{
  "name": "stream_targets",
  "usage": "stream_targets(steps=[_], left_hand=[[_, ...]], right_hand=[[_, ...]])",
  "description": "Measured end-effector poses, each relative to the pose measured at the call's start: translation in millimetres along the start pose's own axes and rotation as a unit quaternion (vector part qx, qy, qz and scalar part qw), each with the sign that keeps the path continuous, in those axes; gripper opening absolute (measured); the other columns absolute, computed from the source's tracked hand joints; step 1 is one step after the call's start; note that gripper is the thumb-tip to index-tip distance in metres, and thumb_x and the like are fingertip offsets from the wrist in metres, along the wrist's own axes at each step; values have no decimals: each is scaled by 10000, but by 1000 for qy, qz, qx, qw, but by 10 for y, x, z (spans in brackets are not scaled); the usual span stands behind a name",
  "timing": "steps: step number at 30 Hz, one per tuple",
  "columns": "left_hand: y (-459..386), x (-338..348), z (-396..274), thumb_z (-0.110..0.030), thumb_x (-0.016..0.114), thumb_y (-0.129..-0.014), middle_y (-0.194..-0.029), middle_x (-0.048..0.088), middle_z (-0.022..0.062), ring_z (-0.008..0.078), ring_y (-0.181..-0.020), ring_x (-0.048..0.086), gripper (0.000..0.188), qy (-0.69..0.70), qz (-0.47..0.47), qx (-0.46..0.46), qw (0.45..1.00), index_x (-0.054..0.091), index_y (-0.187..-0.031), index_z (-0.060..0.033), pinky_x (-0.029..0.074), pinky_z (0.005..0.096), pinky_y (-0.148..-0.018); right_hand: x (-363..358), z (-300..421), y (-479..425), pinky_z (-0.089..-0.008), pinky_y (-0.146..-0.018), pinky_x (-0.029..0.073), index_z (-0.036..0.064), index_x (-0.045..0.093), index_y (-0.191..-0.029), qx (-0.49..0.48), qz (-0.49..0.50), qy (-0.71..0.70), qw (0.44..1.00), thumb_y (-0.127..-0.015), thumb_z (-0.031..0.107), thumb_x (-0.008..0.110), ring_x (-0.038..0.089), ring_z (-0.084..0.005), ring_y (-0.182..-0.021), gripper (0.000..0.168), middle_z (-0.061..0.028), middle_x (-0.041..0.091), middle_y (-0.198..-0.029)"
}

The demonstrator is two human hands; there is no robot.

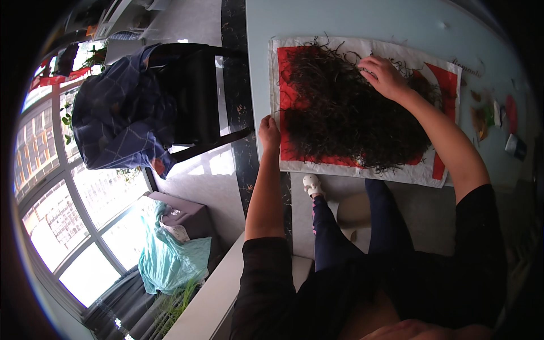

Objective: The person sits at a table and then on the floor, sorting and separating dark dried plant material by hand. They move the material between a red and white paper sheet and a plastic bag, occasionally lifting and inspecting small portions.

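Note:
A loose heap of dark, thin dried strands (352, 110) is spread over a white sheet with red printed areas (442, 165), which looks like a flattened woven sack. My right hand (384, 78) is over the far part of the heap with its fingers bent and the thumb a little apart. Whether any strands are between those fingertips is too small to tell. At the sheet's left edge, my left hand (270, 134) has its fingers curled closed on the border. Beneath the sheet is a pale blue-grey tabletop (340, 17), and the sheet's near edge reaches the table's front edge.
Small items, among them a red-pink object (511, 114) and a dark blue-and-white packet (515, 146), lie at the table's right. A black chair (191, 97) draped with dark blue cloth (123, 110) stands left. Turquoise fabric (174, 259) hangs beside the window.

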State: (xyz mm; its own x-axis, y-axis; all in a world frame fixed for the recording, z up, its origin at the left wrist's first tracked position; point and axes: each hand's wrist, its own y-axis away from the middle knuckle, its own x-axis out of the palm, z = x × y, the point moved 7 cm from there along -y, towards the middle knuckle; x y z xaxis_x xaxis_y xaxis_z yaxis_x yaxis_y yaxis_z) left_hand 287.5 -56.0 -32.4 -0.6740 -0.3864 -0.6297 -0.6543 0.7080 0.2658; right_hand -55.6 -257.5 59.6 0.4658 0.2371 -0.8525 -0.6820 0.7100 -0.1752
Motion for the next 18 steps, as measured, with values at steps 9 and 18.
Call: stream_targets(steps=[9, 18], left_hand=[[42, 21, -29, -250, 524, -937, -1039, 664, 185, 295, -966, 640, 356, -43, 35, 27, 998, 586, -1227, -52, 488, 372, -832], [-13, 17, 18, -247, 571, -902, -966, 671, 220, 361, -895, 650, 346, -78, 49, 40, 995, 594, -1162, -19, 504, 429, -779]], right_hand=[[687, 23, -1054, -373, -1093, 355, 140, 488, -1361, 37, 61, 185, 980, -983, 392, 448, 363, -240, -1342, 456, -38, 400, -1454], [455, 155, -306, -414, -980, 440, 38, 556, -1236, 96, 96, 39, 990, -998, 349, 429, 511, -287, -1189, 412, -65, 495, -1342]])
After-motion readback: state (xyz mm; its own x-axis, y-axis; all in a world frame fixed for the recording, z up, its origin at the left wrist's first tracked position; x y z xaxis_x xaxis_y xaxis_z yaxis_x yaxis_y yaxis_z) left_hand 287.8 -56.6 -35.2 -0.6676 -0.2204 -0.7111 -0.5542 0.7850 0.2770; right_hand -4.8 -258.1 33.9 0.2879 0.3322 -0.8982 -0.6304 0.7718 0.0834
